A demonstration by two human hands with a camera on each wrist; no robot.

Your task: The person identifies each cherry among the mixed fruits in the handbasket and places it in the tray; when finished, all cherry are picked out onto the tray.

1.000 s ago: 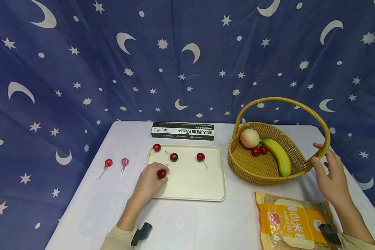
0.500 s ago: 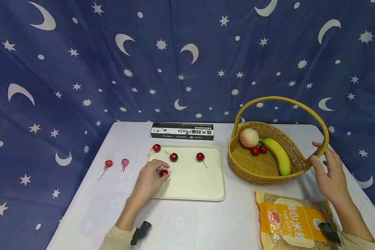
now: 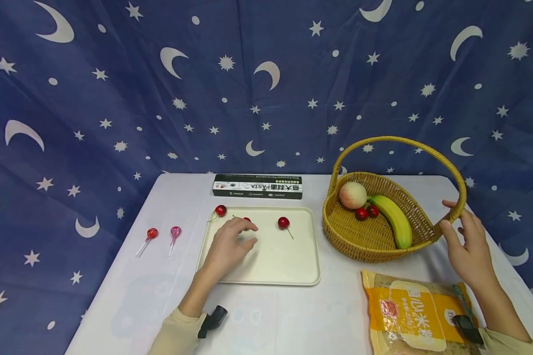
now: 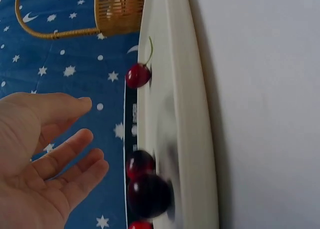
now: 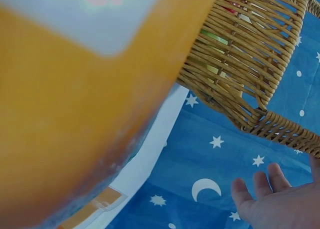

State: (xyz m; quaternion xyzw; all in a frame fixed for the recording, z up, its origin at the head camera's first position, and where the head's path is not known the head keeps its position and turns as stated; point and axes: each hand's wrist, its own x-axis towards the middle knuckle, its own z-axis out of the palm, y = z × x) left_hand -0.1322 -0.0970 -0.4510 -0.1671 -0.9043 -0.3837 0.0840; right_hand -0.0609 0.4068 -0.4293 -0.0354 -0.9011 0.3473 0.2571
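Observation:
My left hand (image 3: 226,249) is over the left half of the cream tray (image 3: 284,266), fingers spread and holding nothing. In the left wrist view a dark cherry (image 4: 149,195), apart from the fingers, is low in the picture; the head view hides it behind the hand. Other cherries on the tray are at the back left corner (image 3: 220,211), partly behind my fingertips (image 3: 250,227), and to the right (image 3: 284,223). My right hand (image 3: 471,251) holds the wicker basket's handle (image 3: 461,197) near its right base, between thumb and index finger; the other fingers hang loose.
Inside the basket (image 3: 355,254) lie a peach (image 3: 353,195), a banana (image 3: 395,222) and two cherries (image 3: 366,212). Two lollipops (image 3: 152,233) are left of the tray. A pasta box (image 3: 257,187) stands behind it. A yellow food bag (image 3: 408,310) lies at front right.
My left hand has let go of the cherry, opened its fingers and shifted slightly right over the tray. The right hand stays at the basket handle.

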